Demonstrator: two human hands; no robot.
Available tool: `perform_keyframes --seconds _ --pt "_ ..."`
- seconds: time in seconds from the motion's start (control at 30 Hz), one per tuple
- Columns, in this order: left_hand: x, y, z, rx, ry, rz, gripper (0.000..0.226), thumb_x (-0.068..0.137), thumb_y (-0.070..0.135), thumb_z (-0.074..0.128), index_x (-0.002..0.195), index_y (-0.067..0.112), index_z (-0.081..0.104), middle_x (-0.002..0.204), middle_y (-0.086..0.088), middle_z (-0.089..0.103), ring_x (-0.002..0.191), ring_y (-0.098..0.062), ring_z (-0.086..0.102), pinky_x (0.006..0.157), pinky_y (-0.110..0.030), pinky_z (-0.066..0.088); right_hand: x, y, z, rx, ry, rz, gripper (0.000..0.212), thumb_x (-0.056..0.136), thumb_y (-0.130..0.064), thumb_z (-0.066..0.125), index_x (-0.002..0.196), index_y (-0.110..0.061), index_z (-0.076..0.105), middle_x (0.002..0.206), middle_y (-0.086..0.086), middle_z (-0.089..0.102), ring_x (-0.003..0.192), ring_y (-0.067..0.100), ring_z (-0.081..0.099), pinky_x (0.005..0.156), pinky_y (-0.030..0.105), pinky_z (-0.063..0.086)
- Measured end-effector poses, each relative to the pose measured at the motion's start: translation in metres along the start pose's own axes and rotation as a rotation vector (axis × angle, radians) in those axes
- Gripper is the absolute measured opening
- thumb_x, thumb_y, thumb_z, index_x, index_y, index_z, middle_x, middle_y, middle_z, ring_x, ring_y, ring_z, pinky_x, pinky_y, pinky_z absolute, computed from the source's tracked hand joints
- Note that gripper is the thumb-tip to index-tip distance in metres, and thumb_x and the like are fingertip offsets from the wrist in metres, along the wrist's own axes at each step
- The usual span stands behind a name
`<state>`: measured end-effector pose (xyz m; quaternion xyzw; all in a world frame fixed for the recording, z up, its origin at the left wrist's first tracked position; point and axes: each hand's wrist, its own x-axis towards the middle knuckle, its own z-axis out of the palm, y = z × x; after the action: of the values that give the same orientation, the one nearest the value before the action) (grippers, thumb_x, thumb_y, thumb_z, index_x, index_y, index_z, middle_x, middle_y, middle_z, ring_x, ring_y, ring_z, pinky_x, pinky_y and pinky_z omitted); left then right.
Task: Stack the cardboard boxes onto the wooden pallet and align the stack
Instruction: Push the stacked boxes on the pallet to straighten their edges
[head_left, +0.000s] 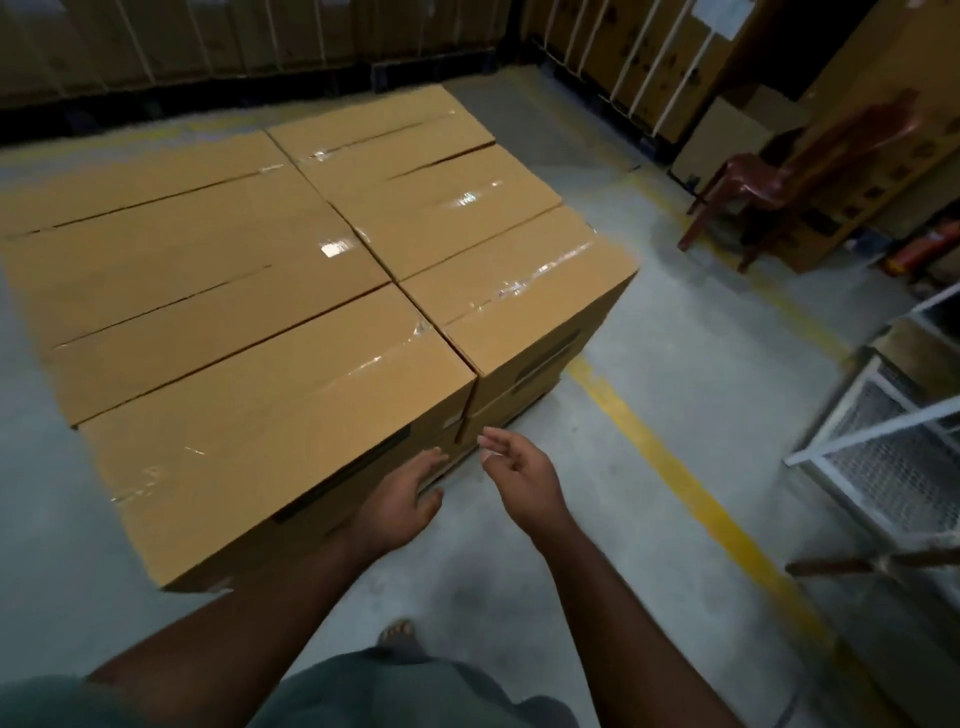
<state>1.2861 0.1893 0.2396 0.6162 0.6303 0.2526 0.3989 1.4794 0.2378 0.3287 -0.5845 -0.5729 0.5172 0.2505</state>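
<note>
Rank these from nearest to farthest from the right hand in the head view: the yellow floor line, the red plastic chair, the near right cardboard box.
From the right hand:
1. Near right cardboard box, just ahead and left of the fingertips.
2. Yellow floor line, on the floor to the right.
3. Red plastic chair, far off, ahead and right.

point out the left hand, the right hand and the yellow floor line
left hand (402, 501), head view, on the back of the hand
right hand (519, 470), head view, on the open palm
yellow floor line (675, 470), head view, mid-stripe on the floor

Grey concrete floor (675, 322), yellow line (670, 457), red chair (810, 156).
</note>
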Motion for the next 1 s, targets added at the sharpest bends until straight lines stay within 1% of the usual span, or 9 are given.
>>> perform_keyframes --seconds 0.2,0.27,0.43,0.53,0.6,0.73,0.8,0.9,1.0 --pt "0.028 0.009 0.023 -0.058 0.236 -0.139 0.052 0.098 0.022 0.066 0.149 0.027 0.053 0.156 0.013 0.045 0.148 -0.007 0.036 0.119 -0.027 0.033 0.069 0.012 -0.034 -0.097 -0.148 -0.056 0.036 0.1 -0.016 0.067 0.135 -0.021 0.066 0.125 -0.013 0.071 0.11 -0.005 0.065 0.097 0.02 0.054" --pt "0.039 0.007 0.038 -0.111 0.278 -0.166 0.063 0.094 0.031 0.072 0.151 0.033 0.048 0.156 0.021 0.037 0.15 0.002 0.027 0.119 -0.023 0.03 0.098 0.028 -0.047 -0.073 -0.204 -0.062 0.037 0.098 -0.014 0.07 0.134 -0.021 0.067 0.126 -0.013 0.071 0.112 -0.003 0.066 0.099 0.024 0.055" --pt "0.061 0.001 0.101 -0.165 0.336 -0.335 0.076 0.091 0.049 0.073 0.156 0.039 0.036 0.161 0.029 0.023 0.152 0.009 0.014 0.121 -0.019 0.022 0.172 0.092 -0.083 -0.076 -0.364 -0.083 0.04 0.097 -0.023 0.073 0.133 -0.036 0.067 0.129 -0.02 0.067 0.117 -0.006 0.061 0.086 0.007 0.05" --pt "0.083 0.005 0.151 -0.132 0.505 -0.471 0.066 0.094 0.047 0.07 0.152 0.045 0.037 0.156 0.036 0.026 0.149 0.011 0.02 0.115 -0.011 0.023 0.222 0.138 -0.096 -0.078 -0.392 -0.143 0.041 0.098 -0.025 0.072 0.136 -0.039 0.064 0.132 -0.019 0.064 0.117 0.002 0.063 0.096 0.026 0.054" --pt "0.102 0.008 0.185 -0.138 0.609 -0.563 0.065 0.095 0.043 0.071 0.152 0.039 0.041 0.156 0.026 0.034 0.146 0.006 0.03 0.117 -0.017 0.027 0.247 0.167 -0.098 -0.089 -0.414 -0.129 0.041 0.098 -0.025 0.071 0.136 -0.04 0.062 0.132 -0.012 0.064 0.121 0.01 0.063 0.099 0.035 0.055" --pt "0.138 0.008 0.247 -0.257 0.641 -0.709 0.079 0.088 0.05 0.076 0.155 0.033 0.038 0.154 0.024 0.036 0.141 0.005 0.035 0.113 -0.017 0.027 0.282 0.225 -0.101 -0.135 -0.506 -0.134 0.047 0.1 -0.023 0.068 0.141 -0.04 0.054 0.141 -0.005 0.062 0.132 0.012 0.057 0.105 0.036 0.053" --pt "0.157 -0.009 0.274 -0.237 0.615 -0.694 0.077 0.09 0.048 0.074 0.156 0.034 0.034 0.156 0.023 0.033 0.145 0.002 0.034 0.114 -0.013 0.024 0.298 0.258 -0.097 -0.168 -0.552 -0.183 0.055 0.102 -0.025 0.066 0.15 -0.039 0.044 0.156 -0.008 0.048 0.144 0.012 0.047 0.112 0.034 0.047" --pt "0.191 -0.059 0.311 -0.162 0.7 -0.661 0.072 0.095 0.039 0.072 0.154 0.036 0.031 0.163 0.02 0.022 0.152 -0.004 0.026 0.111 -0.003 0.017 0.326 0.32 -0.076 -0.275 -0.603 -0.359 0.084 0.102 -0.034 0.064 0.165 -0.036 0.009 0.173 -0.017 -0.003 0.16 0.008 0.009 0.125 0.03 0.024" --pt "0.224 -0.124 0.344 0.036 0.841 -0.626 0.09 0.092 0.036 0.075 0.164 0.028 0.021 0.171 0.014 -0.013 0.159 -0.008 -0.004 0.116 -0.016 0.014 0.358 0.385 -0.04 -0.53 -0.448 -0.637 0.098 0.101 -0.043 0.062 0.165 -0.029 -0.012 0.172 -0.006 -0.022 0.16 0.02 -0.017 0.124 0.035 0.008"
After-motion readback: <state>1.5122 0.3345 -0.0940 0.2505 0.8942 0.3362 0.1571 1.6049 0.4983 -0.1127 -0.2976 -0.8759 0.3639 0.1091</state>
